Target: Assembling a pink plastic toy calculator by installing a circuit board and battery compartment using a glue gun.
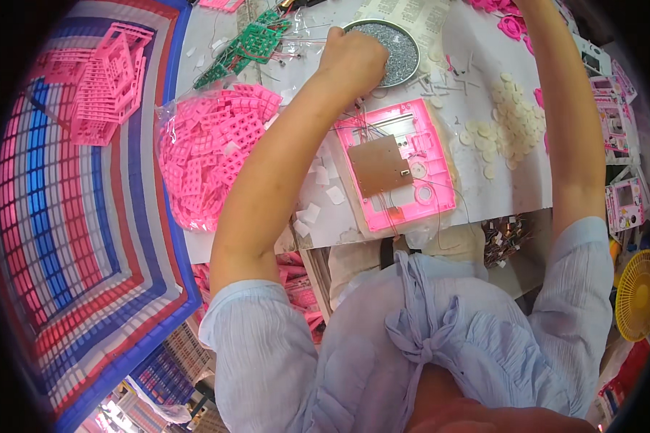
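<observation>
My left hand (354,61) is closed at the left edge of a round tin (417,52) filled with small grey metal pieces (399,52), which look like screws. Its fingertips are turned away, so what they pinch, if anything, is hidden. Just below lies a pink plastic housing (440,184), open side up, with a brown circuit board (378,166) and thin wires in it. My right forearm (570,108) reaches up past the top edge, and the hand itself is out of the picture.
A clear bag of pink plastic parts (213,151) lies left of my left arm. Green circuit boards (260,40) with wires sit behind it. Cream discs (513,119) and white sticks (466,79) lie right of the tin. A striped crate (144,238) borders the table, holding pink frames (112,83).
</observation>
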The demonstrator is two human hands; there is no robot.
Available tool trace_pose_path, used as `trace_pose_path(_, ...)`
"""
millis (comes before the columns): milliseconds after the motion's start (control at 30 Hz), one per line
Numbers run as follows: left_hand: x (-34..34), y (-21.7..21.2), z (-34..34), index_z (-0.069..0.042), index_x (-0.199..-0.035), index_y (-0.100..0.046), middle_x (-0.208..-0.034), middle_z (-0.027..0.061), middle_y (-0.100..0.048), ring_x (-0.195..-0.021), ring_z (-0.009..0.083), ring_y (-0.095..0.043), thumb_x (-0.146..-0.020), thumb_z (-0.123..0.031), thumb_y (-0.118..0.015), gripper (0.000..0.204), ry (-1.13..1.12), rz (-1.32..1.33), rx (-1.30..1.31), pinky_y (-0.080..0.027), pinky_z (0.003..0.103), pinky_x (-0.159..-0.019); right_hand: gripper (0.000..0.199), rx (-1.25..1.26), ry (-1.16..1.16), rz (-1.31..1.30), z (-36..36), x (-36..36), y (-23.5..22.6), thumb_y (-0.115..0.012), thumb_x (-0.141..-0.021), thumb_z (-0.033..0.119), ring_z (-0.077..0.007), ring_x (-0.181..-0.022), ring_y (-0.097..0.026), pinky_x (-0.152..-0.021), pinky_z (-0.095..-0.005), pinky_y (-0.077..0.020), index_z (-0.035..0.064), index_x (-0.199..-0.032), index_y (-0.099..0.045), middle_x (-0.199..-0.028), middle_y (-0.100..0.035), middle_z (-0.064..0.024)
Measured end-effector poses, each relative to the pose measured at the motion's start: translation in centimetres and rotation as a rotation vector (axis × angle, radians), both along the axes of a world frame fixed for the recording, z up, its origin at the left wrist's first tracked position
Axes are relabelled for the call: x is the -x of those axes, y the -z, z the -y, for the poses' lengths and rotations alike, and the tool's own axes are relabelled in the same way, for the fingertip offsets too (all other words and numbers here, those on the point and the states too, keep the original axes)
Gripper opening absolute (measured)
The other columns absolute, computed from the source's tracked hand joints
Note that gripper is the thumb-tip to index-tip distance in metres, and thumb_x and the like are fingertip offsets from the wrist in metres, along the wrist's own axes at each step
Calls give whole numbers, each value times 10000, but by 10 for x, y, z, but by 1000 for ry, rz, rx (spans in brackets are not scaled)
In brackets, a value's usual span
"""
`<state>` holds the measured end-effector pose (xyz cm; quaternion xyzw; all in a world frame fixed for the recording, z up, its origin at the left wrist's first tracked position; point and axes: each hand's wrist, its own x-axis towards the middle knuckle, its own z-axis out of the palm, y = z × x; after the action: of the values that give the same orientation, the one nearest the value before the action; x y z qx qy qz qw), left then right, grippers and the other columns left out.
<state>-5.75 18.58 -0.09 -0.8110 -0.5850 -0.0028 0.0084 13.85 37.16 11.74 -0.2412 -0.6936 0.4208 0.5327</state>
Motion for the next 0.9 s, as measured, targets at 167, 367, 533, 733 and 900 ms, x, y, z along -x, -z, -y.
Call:
trace_pose_path(167, 7, 6, 1, -107, -787, -754, -846, 84, -731, -829, 277, -698, -853, -205, -623, 177, -73, 65, -147, -433, 472, -860, 351, 86, -257, 299, 20, 14, -6, -691, -913, 191, -179, -809, -694, -756, -297, -548, -30, -1169, -595, -892, -704, -123)
trace_pose_path(367, -10, -36, 80, -60, -799, -699, -784, 87, -679, -691, 258, -638, -844, -167, -707, 117, 56, 906, -145, -496, 391, -601, 365, 271, -540, -145, 154, 4, 9, -688, -897, 157, -157, -666, -595, -614, -312, -482, 14, -1204, -553, -763, -610, -57)
trace_pose_path(533, -55, -29, 160, -133, -893, -715, -853, 3, -688, -792, 204, -644, -802, -164, -768, 110, -18, 825, -279, -373, 386, -797, 304, 283, -755, -358, 234, -21, 27, -700, -953, 266, -107, -508, -432, -465, -282, -377, 105, -1126, -510, -600, -451, 27)
trace_pose_path(733, -65, -20, 179, -123, -895, -696, -870, -7, -683, -791, 199, -612, -793, -126, -784, 135, -98, 992, -303, -330, 384, -839, 315, 455, -732, -408, 258, -26, 20, -759, -921, 268, -103, -484, -477, -480, -266, -424, 133, -1084, -526, -566, -489, 34)
trace_pose_path(900, -64, -17, 177, -129, -894, -691, -851, -9, -678, -785, 193, -612, -763, -135, -809, 177, -58, 947, -342, -341, 383, -853, 319, 420, -671, -401, 266, -20, 22, -765, -915, 277, -106, -487, -471, -476, -269, -412, 130, -1054, -518, -562, -473, 38)
